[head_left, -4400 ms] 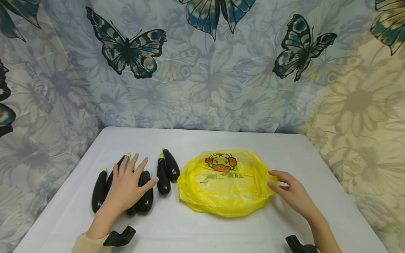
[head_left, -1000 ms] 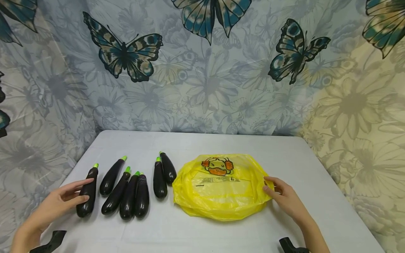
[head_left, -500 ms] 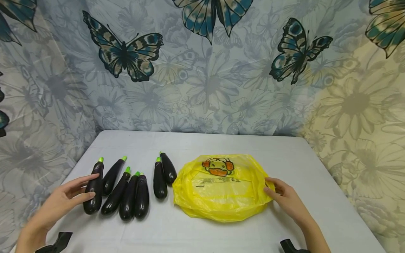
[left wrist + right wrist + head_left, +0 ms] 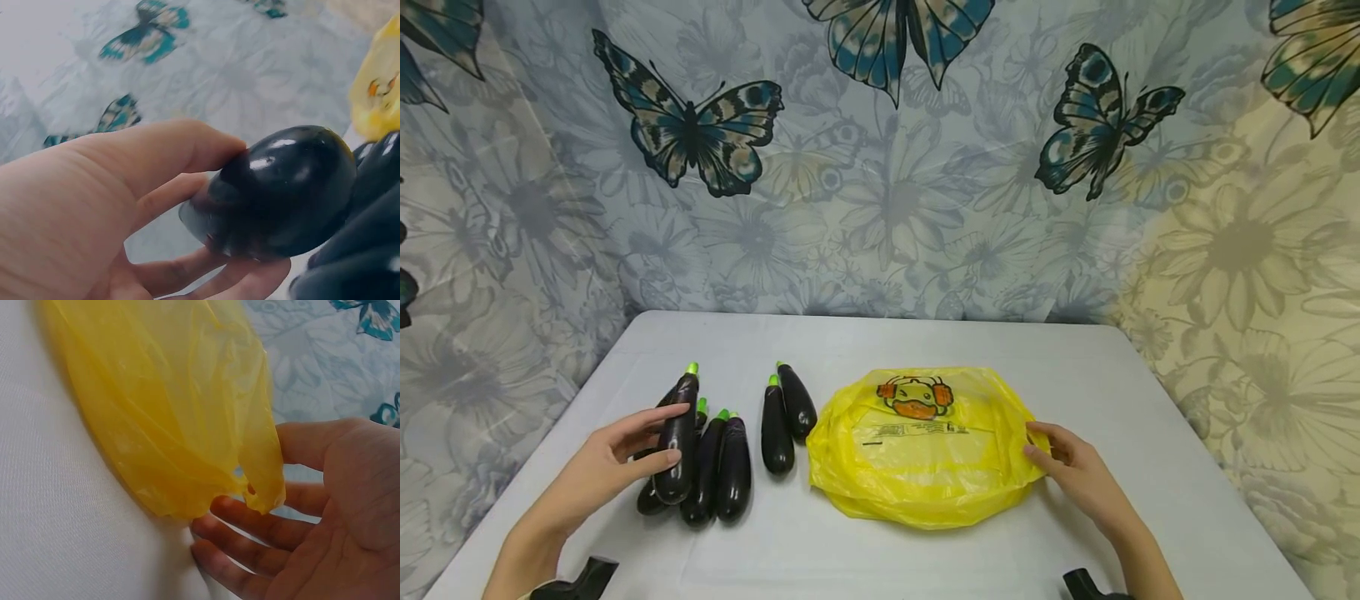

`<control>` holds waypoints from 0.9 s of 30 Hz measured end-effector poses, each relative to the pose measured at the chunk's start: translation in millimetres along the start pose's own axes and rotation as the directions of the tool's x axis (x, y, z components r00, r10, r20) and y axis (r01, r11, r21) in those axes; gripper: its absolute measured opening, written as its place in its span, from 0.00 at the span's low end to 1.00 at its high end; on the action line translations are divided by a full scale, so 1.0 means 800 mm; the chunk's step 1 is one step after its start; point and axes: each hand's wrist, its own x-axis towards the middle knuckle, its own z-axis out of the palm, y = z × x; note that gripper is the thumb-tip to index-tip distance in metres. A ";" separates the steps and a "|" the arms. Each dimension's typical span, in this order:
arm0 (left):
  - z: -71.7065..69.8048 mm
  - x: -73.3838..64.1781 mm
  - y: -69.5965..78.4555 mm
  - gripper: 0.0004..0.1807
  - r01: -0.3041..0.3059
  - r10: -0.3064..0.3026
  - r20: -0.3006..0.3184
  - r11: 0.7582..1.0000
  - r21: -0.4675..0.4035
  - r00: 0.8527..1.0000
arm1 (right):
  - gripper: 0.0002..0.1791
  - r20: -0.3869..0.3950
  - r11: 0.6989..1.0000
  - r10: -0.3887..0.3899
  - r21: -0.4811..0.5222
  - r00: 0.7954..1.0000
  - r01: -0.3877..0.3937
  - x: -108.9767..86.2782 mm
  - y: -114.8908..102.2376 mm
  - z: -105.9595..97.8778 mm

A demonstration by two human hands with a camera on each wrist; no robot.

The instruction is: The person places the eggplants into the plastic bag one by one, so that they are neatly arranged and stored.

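Observation:
My left hand (image 4: 598, 471) grips a glossy black eggplant (image 4: 679, 442) with a green stem, thumb on one side and fingers on the other. This eggplant overlaps two others at the left end of the group. In the left wrist view its rounded end (image 4: 281, 187) fills the space between thumb and fingers. Beside it lie two more eggplants, one inner (image 4: 703, 479) and one outer (image 4: 735, 471). My right hand (image 4: 1082, 475) pinches the right edge of a yellow plastic bag (image 4: 925, 462) with a duck-face print. The right wrist view shows the bag's gathered corner (image 4: 262, 481) at the thumb.
Two eggplants lie apart from the group, one nearer (image 4: 777, 433) and one farther back (image 4: 797, 408), close to the bag's left side. All rest on a white-covered table (image 4: 820, 558). A butterfly-patterned cloth (image 4: 895, 208) hangs behind it.
My left hand has carried the leftmost eggplant rightward, over its neighbours. About four seconds ago that hand was spread over the group. The right hand stays at the bag's edge.

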 end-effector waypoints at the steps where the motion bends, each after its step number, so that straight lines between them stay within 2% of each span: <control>1: 0.006 0.003 0.004 0.32 -0.004 0.004 0.008 1.000 -0.004 1.000 | 0.36 0.002 1.000 0.003 0.002 1.000 -0.003 0.000 0.001 0.000; 4: 0.027 0.014 0.018 0.32 -0.016 0.018 0.038 0.999 -0.033 0.999 | 0.37 0.002 1.000 0.006 0.002 1.000 -0.006 0.000 0.002 0.000; 10: 0.077 0.038 0.044 0.30 -0.031 0.045 0.135 0.994 -0.101 0.990 | 0.37 0.001 1.000 0.009 0.012 1.000 -0.009 -0.002 0.004 -0.002; 14: 0.104 0.051 0.057 0.30 -0.039 0.067 0.212 0.990 -0.133 0.975 | 0.37 0.000 1.000 0.007 0.011 1.000 -0.007 -0.002 0.004 -0.002; 21: 0.140 0.068 0.078 0.30 -0.038 0.078 0.287 0.989 -0.141 0.955 | 0.35 -0.003 1.000 0.000 0.004 1.000 0.000 0.000 0.002 0.000; 27: 0.169 0.087 0.090 0.29 -0.093 0.167 0.342 0.971 -0.222 0.925 | 0.35 -0.002 1.000 -0.001 0.015 1.000 0.001 0.000 0.002 0.002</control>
